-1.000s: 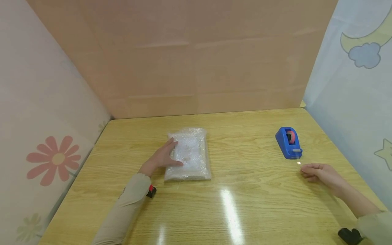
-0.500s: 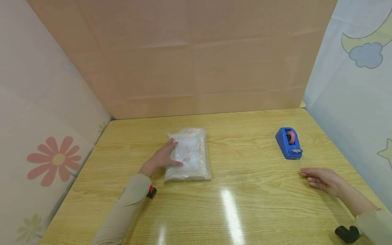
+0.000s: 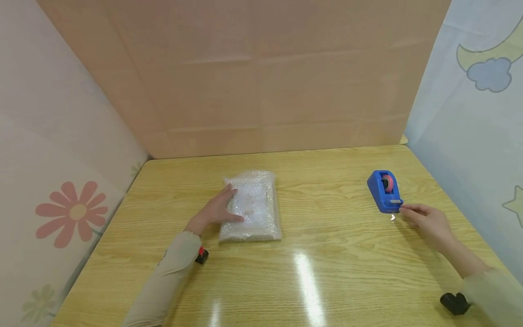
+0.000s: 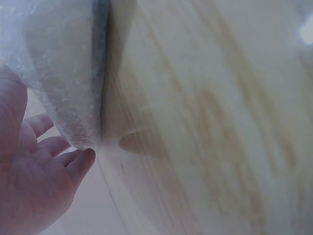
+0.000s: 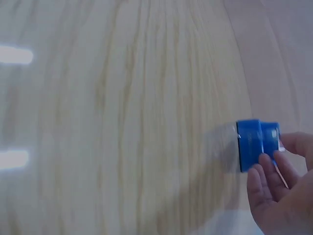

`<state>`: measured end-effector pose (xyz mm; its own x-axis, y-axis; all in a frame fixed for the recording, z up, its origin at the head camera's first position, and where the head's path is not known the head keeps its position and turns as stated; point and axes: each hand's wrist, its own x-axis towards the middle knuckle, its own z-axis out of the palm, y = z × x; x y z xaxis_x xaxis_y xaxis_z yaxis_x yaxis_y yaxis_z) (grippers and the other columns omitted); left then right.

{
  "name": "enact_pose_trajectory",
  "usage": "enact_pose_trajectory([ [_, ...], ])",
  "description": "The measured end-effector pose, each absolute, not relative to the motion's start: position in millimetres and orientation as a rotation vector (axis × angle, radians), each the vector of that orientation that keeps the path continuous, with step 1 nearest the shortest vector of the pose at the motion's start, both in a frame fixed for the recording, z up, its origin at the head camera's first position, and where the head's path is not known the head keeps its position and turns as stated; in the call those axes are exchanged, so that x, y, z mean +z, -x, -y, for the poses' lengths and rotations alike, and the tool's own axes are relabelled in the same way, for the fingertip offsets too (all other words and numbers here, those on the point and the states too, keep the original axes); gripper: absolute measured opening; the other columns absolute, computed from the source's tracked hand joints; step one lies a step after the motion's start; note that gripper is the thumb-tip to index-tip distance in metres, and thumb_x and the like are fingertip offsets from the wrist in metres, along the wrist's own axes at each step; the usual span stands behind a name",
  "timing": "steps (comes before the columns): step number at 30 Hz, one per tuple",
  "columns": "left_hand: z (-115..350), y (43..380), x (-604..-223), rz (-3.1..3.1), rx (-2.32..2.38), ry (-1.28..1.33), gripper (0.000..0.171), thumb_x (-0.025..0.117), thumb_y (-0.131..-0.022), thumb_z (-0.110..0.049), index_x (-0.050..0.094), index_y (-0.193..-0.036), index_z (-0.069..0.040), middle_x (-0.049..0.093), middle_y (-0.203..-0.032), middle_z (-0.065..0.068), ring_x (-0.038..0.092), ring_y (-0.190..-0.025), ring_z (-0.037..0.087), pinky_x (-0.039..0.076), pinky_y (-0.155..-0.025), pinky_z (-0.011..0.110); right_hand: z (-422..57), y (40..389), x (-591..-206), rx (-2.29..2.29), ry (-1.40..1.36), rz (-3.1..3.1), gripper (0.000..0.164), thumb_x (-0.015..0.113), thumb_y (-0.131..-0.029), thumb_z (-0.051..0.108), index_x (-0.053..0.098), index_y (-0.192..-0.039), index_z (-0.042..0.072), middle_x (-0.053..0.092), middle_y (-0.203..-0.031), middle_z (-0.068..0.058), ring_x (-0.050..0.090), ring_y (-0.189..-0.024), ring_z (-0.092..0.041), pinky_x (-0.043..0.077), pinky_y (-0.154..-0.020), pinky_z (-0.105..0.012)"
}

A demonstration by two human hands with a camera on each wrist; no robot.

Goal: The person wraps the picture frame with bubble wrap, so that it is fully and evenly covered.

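Note:
A flat parcel (image 3: 255,204) in bubble wrap lies left of the table's middle. My left hand (image 3: 218,209) rests on its left side, thumb and fingers spread; the left wrist view shows this hand (image 4: 44,171) against the wrapped edge. At the right stands a blue tape dispenser (image 3: 384,193) holding a reddish-cored roll of tape (image 3: 388,182). Just at its cutter end, my right hand (image 3: 429,222) pinches a piece of clear tape (image 3: 393,218), visible mainly as a glint. In the right wrist view the fingers (image 5: 274,178) are close against the dispenser (image 5: 257,144).
The wood-grain table (image 3: 327,272) reflects bright light near its front. A brown sheet (image 3: 261,91) rises behind it, and patterned walls (image 3: 482,150) flank both sides. Black wrist devices sit by each sleeve.
My right hand drew slightly back towards me, then moved up and left to the dispenser's cutter end. The left hand and the parcel have stayed in place.

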<state>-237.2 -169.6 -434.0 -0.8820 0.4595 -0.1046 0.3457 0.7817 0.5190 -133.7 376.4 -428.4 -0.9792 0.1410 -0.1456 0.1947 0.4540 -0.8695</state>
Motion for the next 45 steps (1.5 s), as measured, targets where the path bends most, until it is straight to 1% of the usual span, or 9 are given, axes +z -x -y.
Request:
enact_pose_trajectory([
  [4, 169.6, 237.7, -434.8, -2.745, 0.738, -0.637, 0.101, 0.075, -0.066, -0.050, 0.025, -0.143, -0.006, 0.005, -0.151, 0.013, 0.010, -0.137, 0.030, 0.017, -0.109, 0.047, -364.3, 139.3, -432.2, -1.749, -0.434, -2.621, 0.007, 0.062, -0.084, 0.037, 0.061, -0.083, 0.031, 0.052, -0.077, 0.031, 0.058, -0.066, 0.004, 0.052, -0.058, -0.017],
  [7, 169.8, 238.2, -435.1, -2.737, 0.755, -0.634, 0.101, 0.075, -0.066, -0.050, 0.025, -0.143, -0.006, 0.005, -0.152, 0.012, 0.010, -0.137, 0.029, 0.016, -0.109, 0.046, -358.7, 141.0, -434.3, -1.836, -0.518, -2.580, 0.010, 0.063, -0.083, 0.038, 0.059, -0.075, 0.036, 0.052, -0.074, 0.029, 0.057, -0.065, 0.006, 0.050, -0.058, -0.015],
  [18, 170.1, 237.2, -434.1, -2.735, 0.754, -0.626, 0.101, 0.075, -0.066, -0.049, 0.026, -0.143, -0.006, 0.005, -0.152, 0.011, 0.009, -0.138, 0.028, 0.015, -0.110, 0.045, -356.2, 146.6, -437.6, -1.843, -0.614, -2.556, 0.014, 0.062, -0.083, 0.038, 0.059, -0.071, 0.036, 0.056, -0.068, 0.026, 0.055, -0.064, 0.006, 0.047, -0.057, -0.011],
  [21, 170.2, 237.0, -434.0, -2.735, 0.749, -0.620, 0.101, 0.075, -0.066, -0.049, 0.026, -0.143, -0.006, 0.004, -0.152, 0.011, 0.009, -0.138, 0.028, 0.015, -0.110, 0.045, -354.6, 147.4, -437.8, -1.707, -0.646, -2.646, 0.016, 0.060, -0.084, 0.041, 0.063, -0.079, 0.026, 0.051, -0.070, 0.029, 0.048, -0.070, 0.007, 0.043, -0.057, -0.010],
  [27, 169.5, 236.2, -431.9, -2.738, 0.750, -0.623, 0.101, 0.075, -0.066, -0.049, 0.026, -0.143, -0.006, 0.005, -0.151, 0.012, 0.009, -0.138, 0.029, 0.016, -0.110, 0.045, -348.3, 145.5, -434.3, -1.437, -0.636, -2.857, 0.054, 0.055, -0.087, 0.040, 0.058, -0.108, -0.009, 0.047, -0.073, 0.024, 0.041, -0.074, 0.002, 0.042, -0.055, -0.015],
  [30, 169.0, 235.6, -430.6, -2.737, 0.755, -0.623, 0.101, 0.075, -0.066, -0.048, 0.026, -0.142, -0.005, 0.005, -0.151, 0.013, 0.009, -0.137, 0.030, 0.016, -0.109, 0.046, -347.8, 144.7, -431.5, -1.391, -0.581, -2.912, 0.054, 0.053, -0.088, 0.037, 0.057, -0.108, -0.012, 0.050, -0.073, 0.019, 0.043, -0.068, 0.001, 0.043, -0.050, -0.019],
  [37, 169.3, 236.9, -433.3, -2.740, 0.731, -0.614, 0.101, 0.075, -0.066, -0.050, 0.026, -0.143, -0.007, 0.005, -0.152, 0.012, 0.010, -0.137, 0.029, 0.017, -0.109, 0.046, -350.9, 142.0, -430.1, -1.253, -0.484, -2.983, 0.047, 0.054, -0.089, 0.032, 0.059, -0.104, -0.013, 0.064, -0.086, -0.009, 0.042, -0.067, 0.005, 0.042, -0.052, -0.017],
  [39, 169.6, 237.0, -433.8, -2.737, 0.729, -0.612, 0.101, 0.075, -0.066, -0.050, 0.025, -0.143, -0.007, 0.005, -0.152, 0.011, 0.010, -0.137, 0.030, 0.017, -0.109, 0.047, -352.3, 140.5, -431.2, -1.244, -0.459, -2.982, 0.046, 0.055, -0.089, 0.031, 0.060, -0.103, -0.013, 0.064, -0.087, -0.009, 0.041, -0.067, 0.007, 0.041, -0.054, -0.016],
  [45, 170.7, 237.9, -434.0, -2.742, 0.731, -0.619, 0.102, 0.074, -0.066, -0.052, 0.025, -0.143, -0.007, 0.005, -0.152, 0.012, 0.010, -0.137, 0.030, 0.016, -0.109, 0.046, -358.3, 136.2, -427.1, -1.284, -0.332, -2.981, 0.047, 0.055, -0.089, 0.035, 0.061, -0.104, -0.009, 0.056, -0.081, 0.018, 0.044, -0.069, 0.007, 0.041, -0.055, -0.019],
])
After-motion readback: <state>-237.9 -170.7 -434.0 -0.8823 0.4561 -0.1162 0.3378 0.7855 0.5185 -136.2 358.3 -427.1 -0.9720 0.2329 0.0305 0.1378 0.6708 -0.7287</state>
